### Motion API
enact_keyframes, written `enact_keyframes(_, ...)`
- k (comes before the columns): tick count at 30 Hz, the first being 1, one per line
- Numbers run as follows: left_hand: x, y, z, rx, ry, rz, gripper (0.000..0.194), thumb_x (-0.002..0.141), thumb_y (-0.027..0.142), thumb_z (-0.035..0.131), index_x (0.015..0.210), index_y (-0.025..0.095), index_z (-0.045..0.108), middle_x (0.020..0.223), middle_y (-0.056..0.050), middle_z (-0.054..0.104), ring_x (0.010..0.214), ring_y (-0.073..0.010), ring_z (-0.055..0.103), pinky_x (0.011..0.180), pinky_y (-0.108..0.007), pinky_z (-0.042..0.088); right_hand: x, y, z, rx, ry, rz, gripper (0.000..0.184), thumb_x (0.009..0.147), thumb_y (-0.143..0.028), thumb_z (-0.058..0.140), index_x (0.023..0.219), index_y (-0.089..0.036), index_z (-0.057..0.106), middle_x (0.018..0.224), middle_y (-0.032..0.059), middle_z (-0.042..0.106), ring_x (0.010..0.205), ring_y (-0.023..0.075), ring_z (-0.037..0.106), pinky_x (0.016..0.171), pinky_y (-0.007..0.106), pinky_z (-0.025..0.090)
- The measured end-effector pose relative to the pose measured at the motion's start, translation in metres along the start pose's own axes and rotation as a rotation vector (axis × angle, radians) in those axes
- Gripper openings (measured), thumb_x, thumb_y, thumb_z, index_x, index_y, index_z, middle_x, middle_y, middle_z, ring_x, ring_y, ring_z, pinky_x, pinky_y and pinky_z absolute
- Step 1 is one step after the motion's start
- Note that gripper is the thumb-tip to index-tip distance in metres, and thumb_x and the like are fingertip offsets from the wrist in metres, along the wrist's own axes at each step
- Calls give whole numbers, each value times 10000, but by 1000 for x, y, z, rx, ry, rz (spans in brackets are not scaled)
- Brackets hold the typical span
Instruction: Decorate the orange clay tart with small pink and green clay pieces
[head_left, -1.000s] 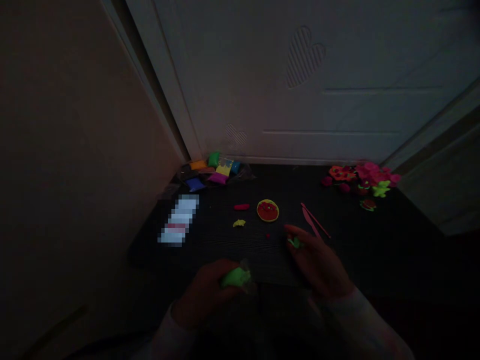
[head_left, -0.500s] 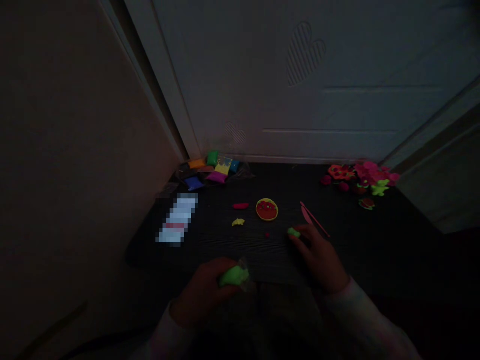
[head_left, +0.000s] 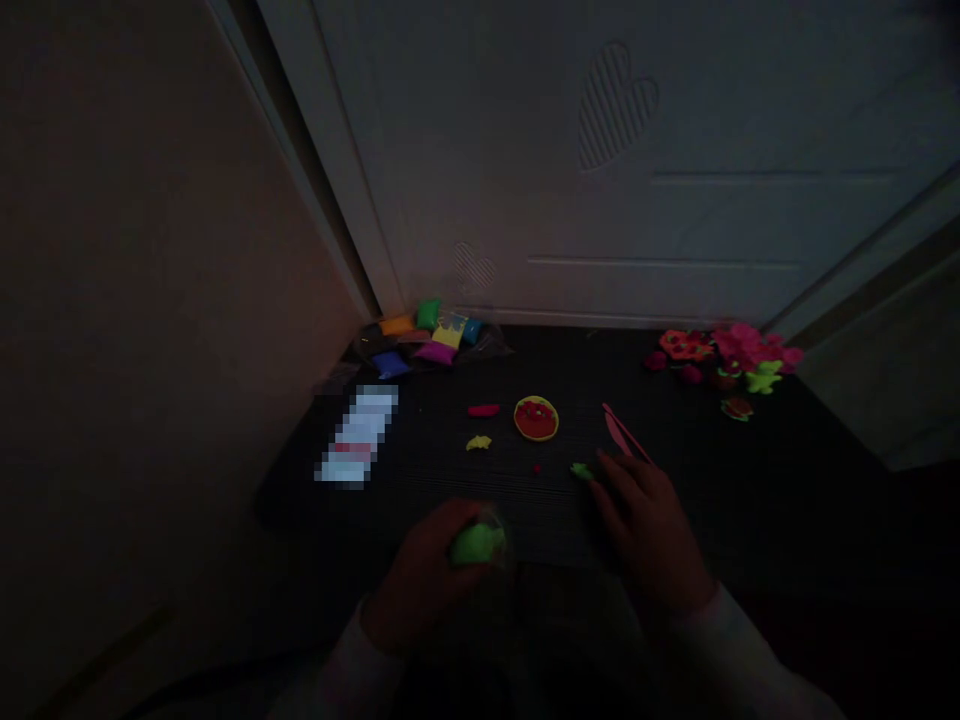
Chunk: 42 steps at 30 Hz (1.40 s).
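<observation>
My left hand (head_left: 427,575) is closed round a clear bag of light green modelling clay (head_left: 478,545), just off the table's front edge. My right hand (head_left: 652,525) is over the table with its fingers apart. Beside its fingertips lies a small green clay piece (head_left: 581,471). Left of that piece are a tiny red clay ball (head_left: 536,469) and a yellow clay piece (head_left: 478,443). Farther back sit a red clay roll (head_left: 484,410) and a round red clay disc with a yellow rim (head_left: 536,425). Pink modelling tools (head_left: 618,432) lie just beyond my right hand.
Several coloured clay packets (head_left: 435,352) lie at the back left of the dark table (head_left: 442,480). In front of them is a blurred-out bright phone-like shape (head_left: 360,435). Finished-looking clay shapes (head_left: 739,345) cluster at the back right. A white panel (head_left: 480,160) stands behind the table.
My right hand has let go of the small green clay piece, which now lies on the table, and its fingers have spread. My left hand has shifted slightly right with the bag.
</observation>
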<state>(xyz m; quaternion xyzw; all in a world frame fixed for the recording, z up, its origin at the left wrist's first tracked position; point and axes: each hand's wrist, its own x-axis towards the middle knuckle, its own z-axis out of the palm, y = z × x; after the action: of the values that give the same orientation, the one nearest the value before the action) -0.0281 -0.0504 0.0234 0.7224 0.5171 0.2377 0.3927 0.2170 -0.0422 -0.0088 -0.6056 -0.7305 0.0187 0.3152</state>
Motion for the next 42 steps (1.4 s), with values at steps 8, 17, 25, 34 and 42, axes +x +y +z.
enact_keyframes(8, 4, 15, 14, 231, 14, 32, 142, 714, 238, 512, 846, 192, 538, 840, -42, 604, 793, -189, 559, 729, -303, 424, -15, -79, -21, 315, -140, -110, 226, 811, -318, 478, 999, -222, 559, 911, 52, 574, 834, 150, 562, 703, 275, 504)
enact_keyframes(17, 6, 28, 15, 326, -106, -186, 280, 754, 380, 490, 925, 158, 482, 808, -67, 612, 761, -225, 588, 659, -311, 420, -20, -86, -11, 399, -219, -5, 114, 782, -285, 525, 871, -231, 572, 885, 45, 557, 819, 168, 545, 699, 311, 484)
enact_keyframes(25, -2, 23, 3, -134, -245, 12, 357, 746, 353, 531, 1046, 167, 476, 965, -37, 577, 864, -163, 529, 761, -260, 404, -3, -77, -28, 610, -478, -24, 105, 838, -220, 428, 796, -200, 523, 849, 23, 553, 812, 121, 531, 726, 247, 439)
enact_keyframes(34, 0, 28, -1, -223, -308, -150, 340, 679, 354, 614, 953, 166, 546, 823, 12, 583, 737, -134, 499, 652, -225, 379, 8, -69, -43, 539, -650, -41, 118, 833, -209, 428, 761, -203, 522, 733, -12, 579, 679, 94, 539, 627, 206, 427)
enact_keyframes(42, 0, 23, -1, -369, -272, -137, 409, 632, 380, 653, 971, 175, 552, 881, -5, 608, 769, -153, 525, 698, -252, 410, 0, -70, -40, 545, -555, -60, 302, 823, -328, 459, 1105, -262, 546, 834, 10, 632, 758, 118, 585, 680, 222, 460)
